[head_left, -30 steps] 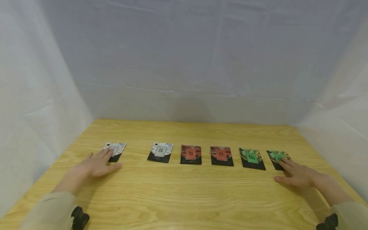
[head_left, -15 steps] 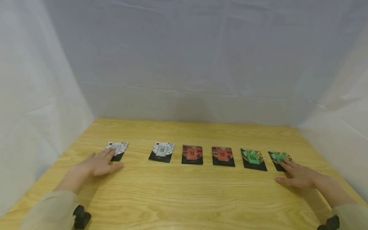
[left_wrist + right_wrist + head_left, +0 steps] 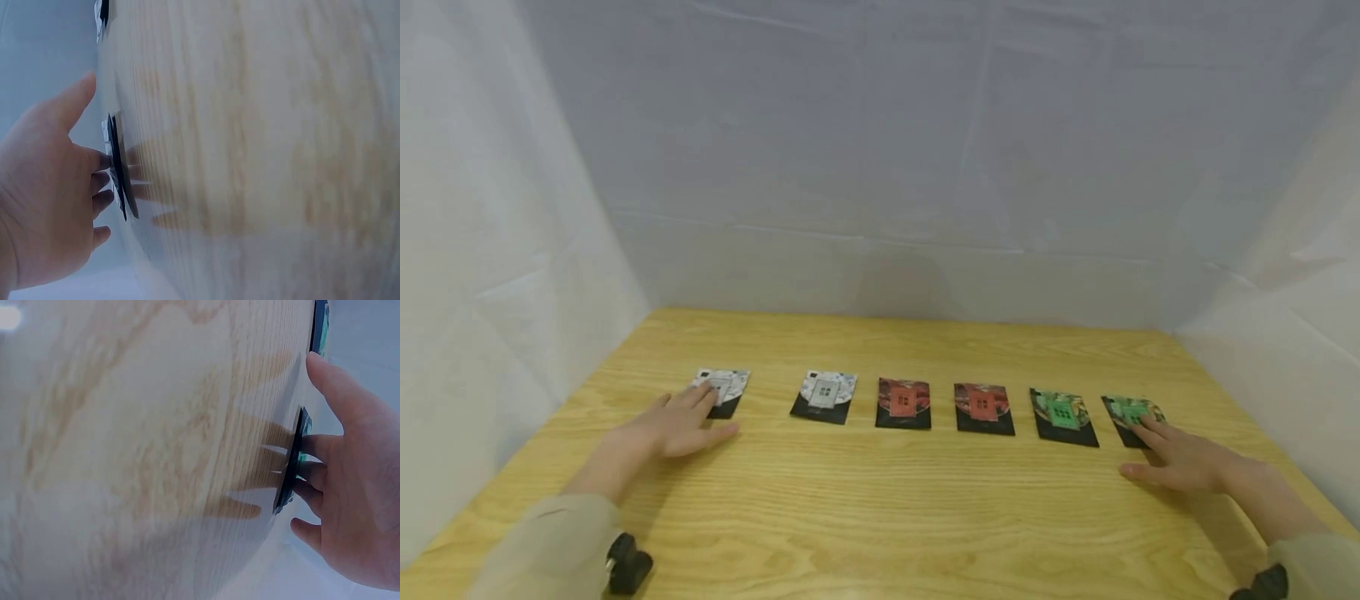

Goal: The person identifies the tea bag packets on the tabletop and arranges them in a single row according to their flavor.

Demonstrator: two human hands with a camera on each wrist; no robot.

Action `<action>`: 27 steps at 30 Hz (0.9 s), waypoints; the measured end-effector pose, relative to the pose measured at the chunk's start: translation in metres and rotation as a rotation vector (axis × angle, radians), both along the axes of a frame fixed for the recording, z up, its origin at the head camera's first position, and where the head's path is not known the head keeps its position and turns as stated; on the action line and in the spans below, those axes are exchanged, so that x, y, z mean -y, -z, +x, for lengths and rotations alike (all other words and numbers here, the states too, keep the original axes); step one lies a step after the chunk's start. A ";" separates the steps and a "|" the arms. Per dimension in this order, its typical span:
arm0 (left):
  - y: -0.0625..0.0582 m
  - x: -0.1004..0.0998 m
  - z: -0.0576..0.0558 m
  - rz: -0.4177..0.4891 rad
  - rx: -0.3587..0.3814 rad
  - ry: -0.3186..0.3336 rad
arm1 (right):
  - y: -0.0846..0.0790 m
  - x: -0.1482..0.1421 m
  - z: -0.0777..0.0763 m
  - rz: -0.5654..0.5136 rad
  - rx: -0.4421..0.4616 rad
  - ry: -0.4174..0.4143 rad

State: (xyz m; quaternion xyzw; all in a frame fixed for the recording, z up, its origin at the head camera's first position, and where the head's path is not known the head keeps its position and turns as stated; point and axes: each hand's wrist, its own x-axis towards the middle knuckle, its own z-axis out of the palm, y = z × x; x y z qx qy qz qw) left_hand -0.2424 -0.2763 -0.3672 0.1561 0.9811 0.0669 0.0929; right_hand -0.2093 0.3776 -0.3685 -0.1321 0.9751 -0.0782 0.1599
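Several flat packets lie in a row across the table. At the left end, my left hand (image 3: 673, 427) rests straight fingertips on a white-and-black packet (image 3: 730, 392); the left wrist view shows the fingers touching that packet's face (image 3: 114, 169). Beside it lies a second white-and-black packet (image 3: 824, 397). Two red-and-black packets, a left one (image 3: 902, 404) and a right one (image 3: 984, 408), are in the middle. A green-and-black packet (image 3: 1063, 416) follows. My right hand (image 3: 1187, 458) touches the rightmost green packet (image 3: 1123, 408) with extended fingers, partly covering it.
The wooden table (image 3: 880, 517) has white sheeting (image 3: 880, 167) hanging behind its far edge and along both sides. Each wrist carries a black device, the left one (image 3: 628, 564) and the right one (image 3: 1262, 581).
My left hand has slid to the right with the leftmost white packet under its fingers, narrowing the gap to its neighbour. My right hand has stayed on the rightmost green packet.
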 end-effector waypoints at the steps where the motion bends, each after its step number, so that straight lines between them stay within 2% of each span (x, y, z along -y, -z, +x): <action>1: 0.000 -0.001 0.000 -0.001 0.001 0.002 | 0.000 0.000 0.000 0.002 -0.002 -0.003; 14: -0.003 -0.018 -0.005 -0.015 0.011 0.026 | -0.001 0.000 0.001 -0.005 0.006 -0.003; 27: -0.003 -0.027 -0.010 -0.009 0.040 0.011 | -0.001 0.000 0.001 0.004 -0.014 -0.014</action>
